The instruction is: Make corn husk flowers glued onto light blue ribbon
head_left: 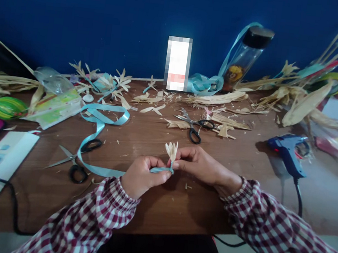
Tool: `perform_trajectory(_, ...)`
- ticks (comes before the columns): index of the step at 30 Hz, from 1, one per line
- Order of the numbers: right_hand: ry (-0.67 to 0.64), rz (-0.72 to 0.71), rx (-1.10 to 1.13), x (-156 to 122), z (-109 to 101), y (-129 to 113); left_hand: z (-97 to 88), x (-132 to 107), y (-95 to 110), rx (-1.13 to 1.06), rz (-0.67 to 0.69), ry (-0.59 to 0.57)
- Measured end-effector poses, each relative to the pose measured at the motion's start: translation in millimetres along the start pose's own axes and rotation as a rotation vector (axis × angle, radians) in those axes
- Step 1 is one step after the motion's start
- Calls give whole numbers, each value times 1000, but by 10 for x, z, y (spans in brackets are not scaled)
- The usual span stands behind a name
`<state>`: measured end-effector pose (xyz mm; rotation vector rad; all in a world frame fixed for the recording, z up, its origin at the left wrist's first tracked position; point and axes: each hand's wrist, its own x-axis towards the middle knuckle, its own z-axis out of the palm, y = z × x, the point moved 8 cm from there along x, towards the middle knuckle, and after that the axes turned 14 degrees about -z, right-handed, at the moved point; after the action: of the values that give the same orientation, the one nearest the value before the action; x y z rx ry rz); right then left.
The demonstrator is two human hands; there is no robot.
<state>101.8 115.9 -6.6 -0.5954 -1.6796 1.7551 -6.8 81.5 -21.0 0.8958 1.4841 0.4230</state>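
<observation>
Above the front of the wooden table, my right hand [197,164] pinches a small pale corn-husk flower [171,150] by its base, petals pointing up. My left hand [146,175] is closed on a light blue ribbon [102,171], whose end meets the bottom of the flower between both hands' fingertips. From my left hand the ribbon runs leftward and loops back over the table. One pair of black-handled scissors [78,160] lies partly under the ribbon, blades apart. Another pair of scissors [196,126] rests beyond my hands among husk scraps.
A blue glue gun [289,151] with a red light lies at right, its cable trailing forward. At left are a white power strip [4,163] and several finished husk flowers [117,83]. A glass bottle [247,58] leans at the back beside bundled ribbon [206,84].
</observation>
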Motion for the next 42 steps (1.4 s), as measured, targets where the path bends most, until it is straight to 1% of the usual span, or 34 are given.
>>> perform_trajectory(4,60,-19,-84,3,-31,-9,-17,-39,65,43,41,121)
perform_trajectory(7,87,-34,-143,7,-57,-8,-50,-86,110,87,126,242)
perform_trajectory(11,105,-71,-194,19,-72,-30,-77,-149,149,177,221,369)
perform_trajectory(14,130,-84,-241,23,-77,-50,-96,-178,173,250,267,451)
perform_trajectory(16,154,-88,-269,21,-87,-63,-102,-182,184,271,293,476)
perform_trajectory(18,167,-88,-284,17,-99,-69,-100,-172,187,260,312,467)
perform_trajectory(20,171,-82,-293,13,-116,-67,-98,-152,181,222,311,430)
perform_trajectory(26,123,-40,-320,12,-134,-61,-122,-95,162,110,246,303)
perform_trajectory(31,102,-24,-307,15,-121,-73,-167,-48,153,144,249,282)
perform_trajectory(34,92,-26,-268,16,-111,-68,-191,-71,178,189,322,331)
perform_trajectory(36,90,-34,-252,16,-112,-66,-184,-79,181,201,349,340)
perform_trajectory(40,84,-38,-240,15,-120,-62,-158,-54,158,136,332,283)
perform_trajectory(42,83,-28,-237,11,-123,-60,-153,-35,136,86,285,243)
